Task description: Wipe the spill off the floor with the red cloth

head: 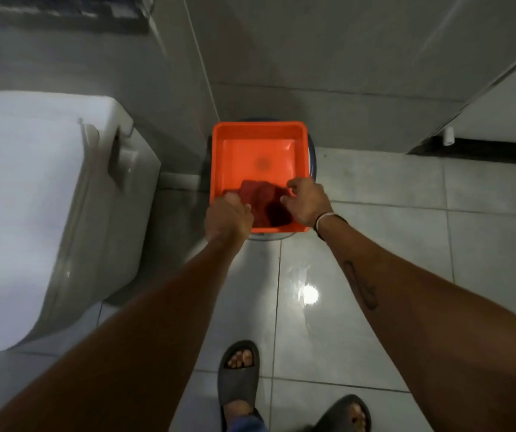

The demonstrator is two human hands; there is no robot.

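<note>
Landmark = orange tub (pixel 219 157).

Nearest the camera: two feet in dark slides (pixel 238 374), on tiled floor (pixel 484 244), well short of the tub. Between slides and tub, a wet glossy patch (pixel 306 291) on the tiles with a bright light reflection (looks like the spill).

Both bare forearms reach forward to the tub's near edge. Left hand (pixel 228 218) is curled closed over the tub's near-left rim, at the left end of the red cloth (pixel 264 199); can't tell if it's pinching cloth, rim, or both. Right hand (pixel 306 199) sits at the near-right of the tub, fingers bent and touching the cloth's right end; grip not clear either. Dark band on the right wrist.

Cloth is inside the tub, bunched against its near wall, between the two hands. Rest of the tub interior is bare.

Tub sits on a round dark-rimmed thing, mostly hidden underneath.

Left of the tub: white appliance (pixel 32 213). Behind the tub: grey wall (pixel 312 57).
</note>
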